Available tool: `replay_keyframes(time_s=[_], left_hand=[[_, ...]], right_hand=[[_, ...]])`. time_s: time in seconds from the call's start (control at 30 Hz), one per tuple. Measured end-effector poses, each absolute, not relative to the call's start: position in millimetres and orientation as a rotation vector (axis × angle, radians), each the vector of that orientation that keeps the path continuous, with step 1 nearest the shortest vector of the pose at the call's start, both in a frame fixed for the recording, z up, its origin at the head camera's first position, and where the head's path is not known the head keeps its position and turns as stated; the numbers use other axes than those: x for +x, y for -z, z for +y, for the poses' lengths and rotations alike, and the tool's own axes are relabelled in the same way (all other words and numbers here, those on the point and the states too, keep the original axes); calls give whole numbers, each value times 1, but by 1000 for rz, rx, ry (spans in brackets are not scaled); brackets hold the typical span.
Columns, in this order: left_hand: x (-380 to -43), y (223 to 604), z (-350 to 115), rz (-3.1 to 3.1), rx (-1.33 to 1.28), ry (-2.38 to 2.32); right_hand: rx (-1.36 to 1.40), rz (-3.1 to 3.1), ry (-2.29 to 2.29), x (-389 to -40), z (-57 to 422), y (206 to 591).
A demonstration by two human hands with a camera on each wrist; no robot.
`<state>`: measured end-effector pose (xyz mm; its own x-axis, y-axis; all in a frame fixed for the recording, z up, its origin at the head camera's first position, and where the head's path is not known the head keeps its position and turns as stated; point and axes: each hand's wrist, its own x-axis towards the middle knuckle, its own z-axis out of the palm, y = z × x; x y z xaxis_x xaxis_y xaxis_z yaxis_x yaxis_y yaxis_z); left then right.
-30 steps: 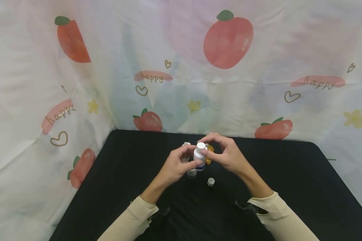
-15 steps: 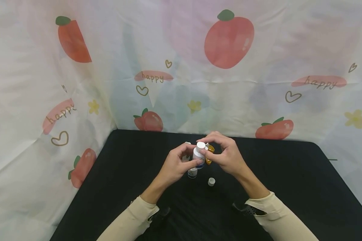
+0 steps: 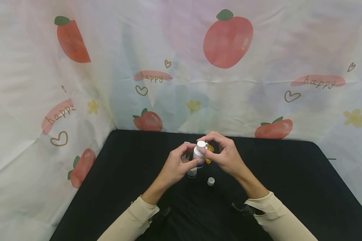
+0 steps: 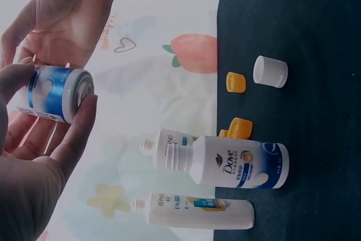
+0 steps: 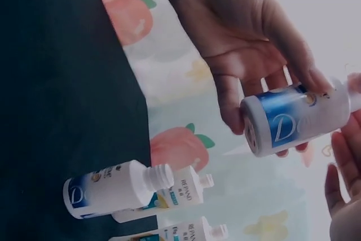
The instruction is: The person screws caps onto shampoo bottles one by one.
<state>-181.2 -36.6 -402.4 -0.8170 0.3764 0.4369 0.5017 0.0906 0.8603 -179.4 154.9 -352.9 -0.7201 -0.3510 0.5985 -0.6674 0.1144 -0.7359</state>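
Bottle (image 3: 196, 154) slightly higher than before, left fingers (image 3: 185, 148) clamped around it, right fingers (image 3: 212, 136) around its cap (image 3: 201, 144)

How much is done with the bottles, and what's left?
Looks done: the standing Dove bottle and two REPAND bottles have bare necks. In hand: the left hand holds another Dove bottle; the right hand grips its white cap. To go: perhaps removing that cap, which sits on top.

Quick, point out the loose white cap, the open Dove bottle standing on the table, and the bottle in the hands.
Loose white cap (image 4: 274, 72): left wrist view, side wall.
Open Dove bottle (image 4: 240, 165): left wrist view, mid-body.
Held bottle (image 5: 296, 121): right wrist view, labelled side.
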Motion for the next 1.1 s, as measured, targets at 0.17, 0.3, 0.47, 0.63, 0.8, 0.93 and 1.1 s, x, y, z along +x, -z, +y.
replay_keyframes(time_s=[0.17,0.3,0.47,0.63,0.8,0.93,1.1], left_hand=[[-172,382,-38,-2241,-872,1968],[-166,370,-41,-2259,-858,1994],[-167,370,-42,-2266,-886,1945],[-167,369,-42,-2265,-894,1937],[-164,367,-41,-2269,-880,1893],[-162,366,-40,-2261,-883,1842],[-162,368,-39,-2240,-884,1813]], right_hand=[[1028,-2149,-1729,-189,160,363],[1020,-2181,-1780,-193,163,366],[997,-2187,-1803,-193,163,367],[948,-2195,-1783,-190,161,366],[922,-2178,-1764,-180,155,353],[905,-2168,-1750,-175,152,347],[894,-2136,-1754,-175,150,346]])
